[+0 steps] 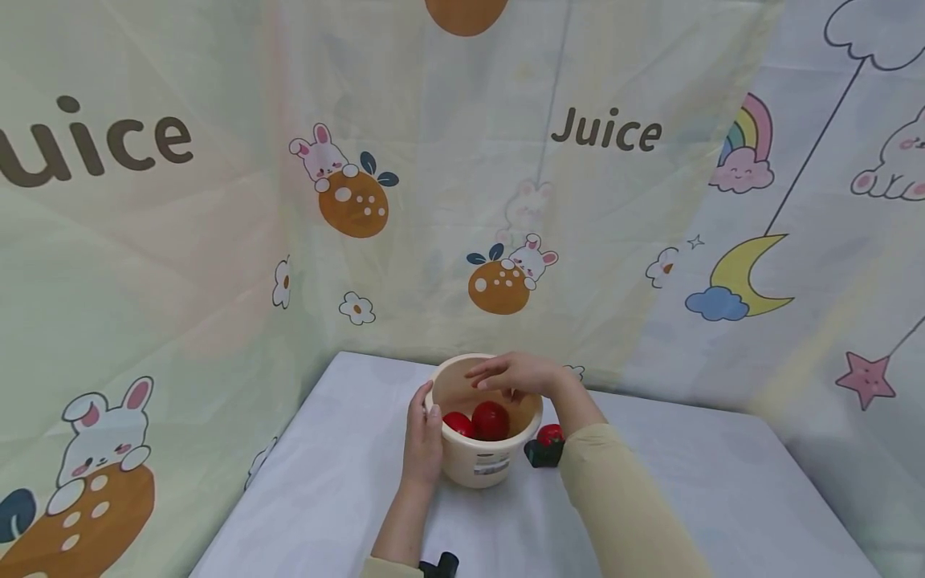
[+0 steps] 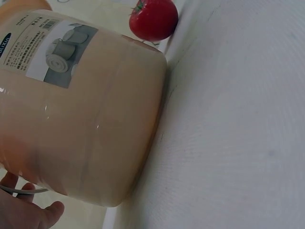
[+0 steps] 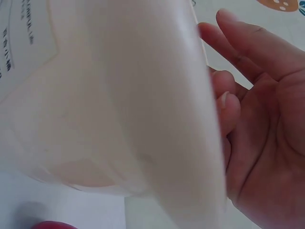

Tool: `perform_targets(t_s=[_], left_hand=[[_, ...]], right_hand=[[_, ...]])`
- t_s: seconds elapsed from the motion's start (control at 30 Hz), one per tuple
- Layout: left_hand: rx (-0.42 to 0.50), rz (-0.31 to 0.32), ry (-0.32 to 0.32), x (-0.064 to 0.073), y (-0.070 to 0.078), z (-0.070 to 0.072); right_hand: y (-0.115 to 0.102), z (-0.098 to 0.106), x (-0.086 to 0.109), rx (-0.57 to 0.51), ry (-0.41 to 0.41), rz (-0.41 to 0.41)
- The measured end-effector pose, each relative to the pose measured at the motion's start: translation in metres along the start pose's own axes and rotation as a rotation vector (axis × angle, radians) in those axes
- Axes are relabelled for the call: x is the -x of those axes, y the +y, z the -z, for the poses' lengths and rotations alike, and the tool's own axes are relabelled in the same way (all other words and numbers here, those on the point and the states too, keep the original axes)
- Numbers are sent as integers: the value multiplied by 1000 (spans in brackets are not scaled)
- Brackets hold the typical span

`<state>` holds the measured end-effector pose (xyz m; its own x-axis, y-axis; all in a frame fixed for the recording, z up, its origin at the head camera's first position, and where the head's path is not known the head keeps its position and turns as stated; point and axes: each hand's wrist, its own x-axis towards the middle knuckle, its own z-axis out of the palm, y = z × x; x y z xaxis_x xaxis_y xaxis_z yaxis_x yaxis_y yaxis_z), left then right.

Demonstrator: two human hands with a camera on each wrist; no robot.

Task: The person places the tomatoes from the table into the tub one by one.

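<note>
A cream plastic bucket (image 1: 462,466) stands upright on the white table. My left hand (image 1: 422,437) grips its left side, fingers up at the rim. Inside the bucket lie red tomatoes, one in the middle (image 1: 491,421) and another tomato (image 1: 458,423) against the left wall. Over the opening, my right hand (image 1: 523,373) reaches in from the right with loosely bent fingers and nothing visible in them. Its fingers pass behind the rim in the right wrist view. One more tomato (image 2: 152,19), with a green stem, sits on the table beside the bucket.
The black wrist camera (image 1: 543,454) on the right arm hangs close to the bucket and the loose tomato. Printed cloth walls (image 1: 433,201) rise directly behind the table (image 1: 694,482) and at both sides.
</note>
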<state>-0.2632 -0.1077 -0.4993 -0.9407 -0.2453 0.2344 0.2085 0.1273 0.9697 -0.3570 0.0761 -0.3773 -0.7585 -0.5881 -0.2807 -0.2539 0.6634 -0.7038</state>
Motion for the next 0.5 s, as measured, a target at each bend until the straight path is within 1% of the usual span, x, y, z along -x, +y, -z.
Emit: perform_targets(t_s=[0.07,0.2,0.4,0.5], left_hand=[[0,-2,-2,0,0,0],[1,-4,-5,0,-1,1],[6,-26,-5,0,-1,1],[7,-39,1,0,0,2]], right_hand=[[0,-1,0,-3,3,3],[2,-1,4,-30,35,14],[8,2,14,-95,93,33],[12,3,20,-135,137,29]])
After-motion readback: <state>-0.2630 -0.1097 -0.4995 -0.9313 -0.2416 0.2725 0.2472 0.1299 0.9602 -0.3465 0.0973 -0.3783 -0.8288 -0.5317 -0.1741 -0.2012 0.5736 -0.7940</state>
